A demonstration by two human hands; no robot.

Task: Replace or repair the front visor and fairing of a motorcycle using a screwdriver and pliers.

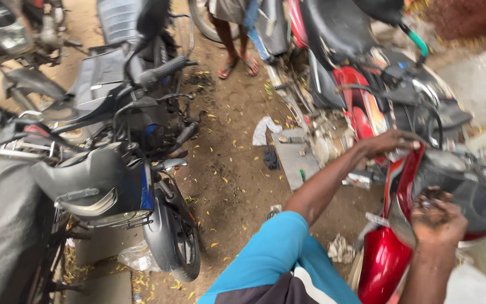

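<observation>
Red motorcycle [388, 260] under left hand [388, 142] and right hand [437, 218].

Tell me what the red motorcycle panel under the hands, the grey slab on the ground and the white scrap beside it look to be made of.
Red motorcycle panel: glossy painted metal or plastic, hard to tell which; it shines with highlights. Grey flat slab: probably concrete or stone, matt with straight edges. White crumpled scrap: likely cloth, soft folds. The left hand rests on the bike's top; the right hand, grimy, hovers close above it.

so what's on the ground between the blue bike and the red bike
In the head view, between the blue bike and the red bike is mostly bare dirt with yellow leaves, plus a white rag and a grey slab.
</observation>
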